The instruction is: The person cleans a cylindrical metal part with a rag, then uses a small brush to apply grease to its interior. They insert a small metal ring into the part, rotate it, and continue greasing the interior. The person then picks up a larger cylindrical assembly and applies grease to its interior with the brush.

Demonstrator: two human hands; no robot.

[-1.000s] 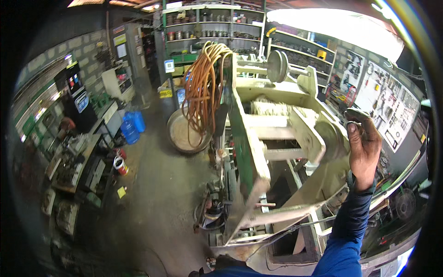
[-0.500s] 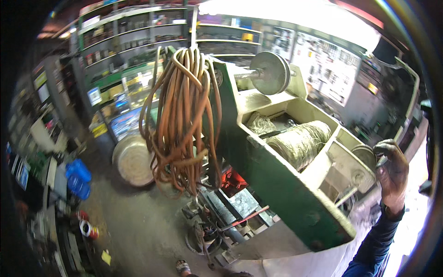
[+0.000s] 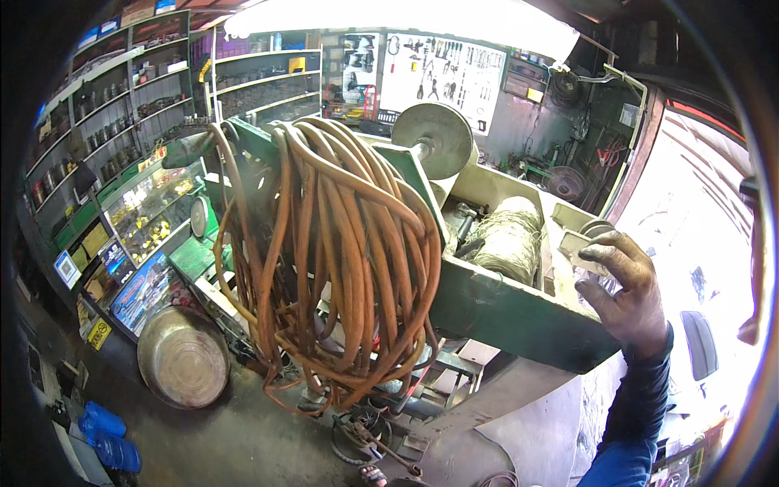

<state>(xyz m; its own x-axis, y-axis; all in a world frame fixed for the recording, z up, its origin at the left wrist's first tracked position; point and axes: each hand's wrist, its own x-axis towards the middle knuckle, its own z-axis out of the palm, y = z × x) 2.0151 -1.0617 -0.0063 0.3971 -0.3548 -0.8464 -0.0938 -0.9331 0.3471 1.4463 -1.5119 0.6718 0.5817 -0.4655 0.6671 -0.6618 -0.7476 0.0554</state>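
My right hand [image 3: 629,292] comes up from the lower right in a dark blue sleeve, beside the near right end of a green and cream metal frame [image 3: 519,316]. Its fingers curve and stand apart from the thumb, with nothing visible between them. Closest to the fingertips is a small pulley wheel [image 3: 598,228]; whether they touch it I cannot tell. A drum wound with pale rope [image 3: 511,239] lies inside the frame. Over the frame's left end hangs a thick bundle of orange-brown hose or cable [image 3: 349,252]. My left hand is out of view.
A round metal disc [image 3: 434,140] stands above the frame. A large round pan [image 3: 184,357] leans at the left, with blue containers [image 3: 109,438] nearer. Shelves [image 3: 105,122] line the left wall, and a tool board [image 3: 442,77] hangs behind.
The view has swung right and drawn closer to the hose bundle, which looks larger. My right hand stays by the frame's right end, its fingers now spread wider from the thumb.
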